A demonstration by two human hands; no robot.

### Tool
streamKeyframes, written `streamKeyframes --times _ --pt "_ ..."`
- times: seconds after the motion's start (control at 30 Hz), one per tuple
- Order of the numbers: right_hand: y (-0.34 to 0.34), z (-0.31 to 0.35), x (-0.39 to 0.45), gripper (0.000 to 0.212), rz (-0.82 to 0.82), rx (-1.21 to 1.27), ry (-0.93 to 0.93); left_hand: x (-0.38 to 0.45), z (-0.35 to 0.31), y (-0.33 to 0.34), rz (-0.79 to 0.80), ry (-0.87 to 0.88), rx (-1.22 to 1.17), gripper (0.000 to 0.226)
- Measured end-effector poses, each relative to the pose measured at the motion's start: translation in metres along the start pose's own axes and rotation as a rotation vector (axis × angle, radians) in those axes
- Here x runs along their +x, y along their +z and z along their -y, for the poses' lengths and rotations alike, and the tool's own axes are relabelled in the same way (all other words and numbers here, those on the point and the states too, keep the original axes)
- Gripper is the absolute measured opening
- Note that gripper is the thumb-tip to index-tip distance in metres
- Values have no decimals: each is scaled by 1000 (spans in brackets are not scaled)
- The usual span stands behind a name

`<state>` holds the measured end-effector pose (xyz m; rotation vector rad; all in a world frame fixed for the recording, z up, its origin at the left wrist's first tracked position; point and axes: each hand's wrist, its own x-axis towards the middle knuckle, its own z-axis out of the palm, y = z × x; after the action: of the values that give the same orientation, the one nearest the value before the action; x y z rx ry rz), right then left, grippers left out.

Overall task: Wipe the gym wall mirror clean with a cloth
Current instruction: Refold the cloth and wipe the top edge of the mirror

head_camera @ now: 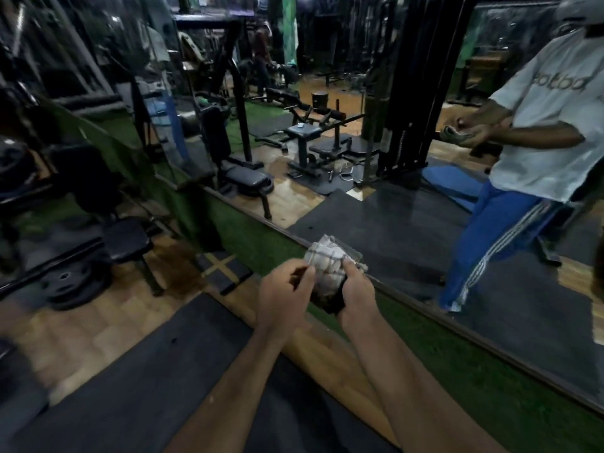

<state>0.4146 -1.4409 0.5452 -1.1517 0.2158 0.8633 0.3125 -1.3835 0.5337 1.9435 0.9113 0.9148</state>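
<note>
Several weight plates (70,282) lie on the wooden floor (81,331) at far left, beside a dark bench (125,237). Near the middle, the left hand (282,294) pinches one edge of the checked cloth (328,266) — the fingers are curled on it. The right hand (356,297) grips the same cloth from the other side, in front of the green base strip. The wall mirror (376,142) stands behind, and at right it reflects the person — both reflected hands also on a cloth.

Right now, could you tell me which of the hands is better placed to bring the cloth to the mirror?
Probably the right hand: it grips the cloth and is nearer the mirror; the left hand only pinches an edge.
</note>
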Motion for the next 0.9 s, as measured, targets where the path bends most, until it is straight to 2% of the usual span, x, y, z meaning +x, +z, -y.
streamKeyframes --times 0.03,0.1,0.17,0.2,0.27,0.3,0.37,0.43,0.53,0.67,0.83,0.9 --pt "14 -6 8 22 15 19 15 10 7 -5 -77 -15 66 11" --pt "41 -15 20 26 63 45 56 32 28 -10 -120 -128 138 37" --pt "67 -28 41 32 96 70 68 59 52 -13 -71 -359 32 58" --pt "81 -36 57 34 109 73 75 74 64 -16 -49 -449 -71 56" --pt "111 -48 89 35 145 53 84 103 86 -20 -35 -563 -304 32" --pt "126 -52 104 33 167 27 92 117 96 -23 -64 -575 -363 21" --pt "160 -58 135 28 220 -34 101 152 113 -32 -149 -559 -403 22" --pt "195 -59 161 22 237 -124 89 187 128 -47 -221 -546 -421 31" --pt "240 -59 193 32 270 -210 41 235 145 -72 -285 -520 -413 55" --pt "295 -58 220 25 394 -363 57 285 163 -101 -330 -553 -476 67" --pt "360 -90 256 11 453 -492 0 333 206 -129 -393 -529 -398 62" --pt "385 -109 269 17 477 -516 -19 350 229 -145 -419 -514 -369 59"
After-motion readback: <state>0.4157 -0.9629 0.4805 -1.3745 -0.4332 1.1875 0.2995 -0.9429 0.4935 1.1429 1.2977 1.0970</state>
